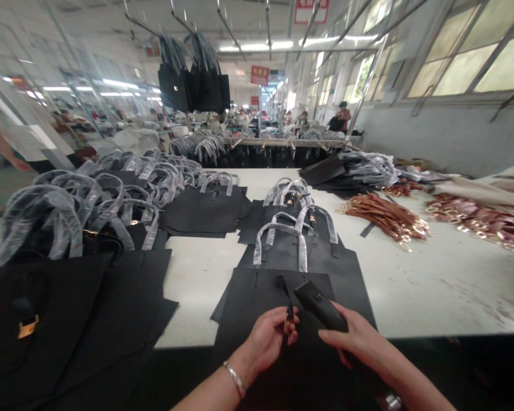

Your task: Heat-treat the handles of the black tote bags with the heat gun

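Observation:
A black bag panel (244, 302) with plastic-wrapped handles (302, 251) lies in front of me at the table's near edge. My left hand (269, 337) pinches a narrow black strap (288, 294) at the panel's upper middle; a small gold-coloured fitting shows by its fingers. My right hand (355, 337) is wrapped round a black hand-held tool (321, 305), shaped like a hair clipper. The tool's head points up and left, close to the strap but apart from it. More black panels (346, 274) lie stacked beneath and behind this one.
Black bag pieces with wrapped handles (47, 222) are heaped at the left. Brown straps with gold-coloured hooks (381, 214) and pinkish straps (480, 220) lie on the white table (445, 285) at the right. Finished-looking black bags (175, 85) hang overhead. Several people are in the background.

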The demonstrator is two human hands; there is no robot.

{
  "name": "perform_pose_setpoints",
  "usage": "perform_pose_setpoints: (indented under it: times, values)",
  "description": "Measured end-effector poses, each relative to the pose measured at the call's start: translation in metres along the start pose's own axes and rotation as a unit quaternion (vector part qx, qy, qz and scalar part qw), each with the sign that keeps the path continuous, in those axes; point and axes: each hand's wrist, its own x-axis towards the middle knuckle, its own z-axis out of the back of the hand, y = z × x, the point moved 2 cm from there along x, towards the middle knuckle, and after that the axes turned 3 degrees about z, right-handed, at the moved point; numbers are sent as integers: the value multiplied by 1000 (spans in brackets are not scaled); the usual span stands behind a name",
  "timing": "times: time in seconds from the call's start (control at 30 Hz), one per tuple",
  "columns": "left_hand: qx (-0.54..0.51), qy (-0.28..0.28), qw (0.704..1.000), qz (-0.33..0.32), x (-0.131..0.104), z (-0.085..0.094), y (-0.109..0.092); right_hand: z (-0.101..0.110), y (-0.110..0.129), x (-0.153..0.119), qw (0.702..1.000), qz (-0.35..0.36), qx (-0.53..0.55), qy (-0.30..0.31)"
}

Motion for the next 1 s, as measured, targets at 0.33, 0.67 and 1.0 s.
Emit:
perform_pose_setpoints:
  times: [0.33,0.67,1.0]
  values:
    - [277,-55,938,-203,-4,7,-5,-13,-4,-30,998,-37,-11,55]
    - [560,-103,794,-213,6,20,-24,-21,1,11,993,-24,-98,-53]
    - [772,-303,520,-206,45,33,-112,24,-65,26,972,-31,-129,-196]
